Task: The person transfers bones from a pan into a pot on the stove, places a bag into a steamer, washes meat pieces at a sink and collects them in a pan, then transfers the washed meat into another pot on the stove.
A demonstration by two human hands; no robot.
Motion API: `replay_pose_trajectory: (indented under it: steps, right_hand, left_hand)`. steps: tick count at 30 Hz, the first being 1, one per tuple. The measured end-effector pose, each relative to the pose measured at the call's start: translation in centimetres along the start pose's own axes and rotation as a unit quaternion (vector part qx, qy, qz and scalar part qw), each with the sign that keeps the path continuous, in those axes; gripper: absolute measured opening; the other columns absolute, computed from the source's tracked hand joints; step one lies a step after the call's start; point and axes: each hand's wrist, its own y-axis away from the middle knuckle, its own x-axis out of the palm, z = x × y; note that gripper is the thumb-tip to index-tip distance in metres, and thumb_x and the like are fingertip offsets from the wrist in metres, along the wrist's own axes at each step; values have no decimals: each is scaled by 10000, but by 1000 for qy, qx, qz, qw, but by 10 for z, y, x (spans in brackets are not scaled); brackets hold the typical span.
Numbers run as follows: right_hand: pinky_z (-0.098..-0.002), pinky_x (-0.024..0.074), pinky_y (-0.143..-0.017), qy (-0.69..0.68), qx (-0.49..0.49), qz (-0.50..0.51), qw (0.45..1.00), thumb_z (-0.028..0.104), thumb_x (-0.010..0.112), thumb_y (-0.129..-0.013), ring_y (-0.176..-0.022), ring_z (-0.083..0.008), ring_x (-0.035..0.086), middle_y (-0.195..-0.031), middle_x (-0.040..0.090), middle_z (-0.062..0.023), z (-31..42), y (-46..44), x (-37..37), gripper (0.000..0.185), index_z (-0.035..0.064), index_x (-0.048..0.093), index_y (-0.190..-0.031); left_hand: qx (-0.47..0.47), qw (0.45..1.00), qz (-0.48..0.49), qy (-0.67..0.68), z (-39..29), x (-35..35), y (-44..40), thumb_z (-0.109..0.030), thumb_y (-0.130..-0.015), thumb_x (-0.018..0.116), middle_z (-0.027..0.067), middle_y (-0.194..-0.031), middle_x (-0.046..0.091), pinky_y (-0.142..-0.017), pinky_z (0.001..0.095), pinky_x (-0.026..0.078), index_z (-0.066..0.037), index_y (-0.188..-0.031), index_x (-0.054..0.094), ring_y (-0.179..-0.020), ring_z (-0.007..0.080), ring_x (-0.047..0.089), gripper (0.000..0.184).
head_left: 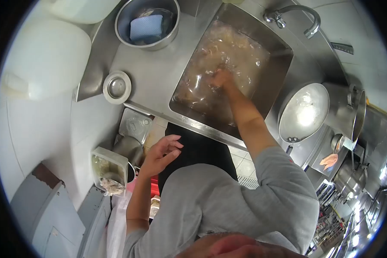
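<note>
My right hand [222, 78] reaches down into cloudy, brownish water [241, 56] that fills a stainless steel sink [277, 71]. Its fingers are under the rippling surface, so whether they grip anything is hidden. Shapes below the water are too murky to name. My left hand [162, 154] hangs in the air in front of my waist, short of the sink's front edge. Its fingers are loosely bent and apart, with nothing in them.
Left of the sink stand a steel pot [121, 23] with a blue cloth or sponge [146, 27] and a sink strainer [117, 87]. A curved faucet [311, 15] rises at the back right. A pan [304, 112] and a tall pot [347, 109] sit to the right.
</note>
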Motion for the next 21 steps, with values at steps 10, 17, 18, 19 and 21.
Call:
replay_pose_trajectory:
  steps: [10, 17, 18, 19, 21]
  right_hand:
    - [-458, 462, -1052, 56, 56, 71, 994, 445, 752, -692, -1269, -331, 564, -1338, 625, -134, 20, 74, 25, 652, 127, 669, -1255]
    - [-424, 556, -859, -575, 20, 102, 811, 351, 798, -720, -1034, -259, 654, -1128, 681, -95, -37, 74, 68, 459, 95, 695, -1086]
    - [-414, 560, -831, -665, 25, 115, 737, 320, 790, -734, -1009, -241, 650, -1097, 677, -83, -36, 86, 59, 422, 88, 687, -1071]
    - [-403, 564, -803, -746, 28, 127, 654, 289, 782, -749, -984, -223, 646, -1066, 673, -72, -28, 100, 41, 386, 80, 679, -1056]
    - [-380, 574, -743, -830, -40, 94, 549, 286, 783, -800, -916, -190, 642, -1018, 665, -50, -25, 103, 28, 366, 75, 645, -1066]
  left_hand:
    - [31, 992, 70, -100, -64, -32, -61, -113, -975, 606, 68, -1155, 620, -884, 268, 479, -17, -1390, 469, -987, 104, 590, 448]
    - [60, 975, -41, -211, -26, -6, -183, -333, -953, 672, 97, -1116, 651, -873, 303, 524, 1, -1348, 527, -936, 154, 652, 537]
    - [49, 968, -37, -242, -12, 0, -210, -382, -953, 658, 103, -1157, 641, -858, 311, 531, -26, -1355, 527, -977, 177, 652, 553]
    - [38, 961, -36, -271, 0, 6, -237, -431, -953, 644, 109, -1199, 632, -842, 319, 539, -52, -1361, 527, -1018, 200, 651, 569]
    - [-39, 980, 40, -192, -9, 16, -264, -525, -939, 622, 111, -1249, 624, -828, 341, 551, -90, -1363, 533, -1083, 233, 644, 614]
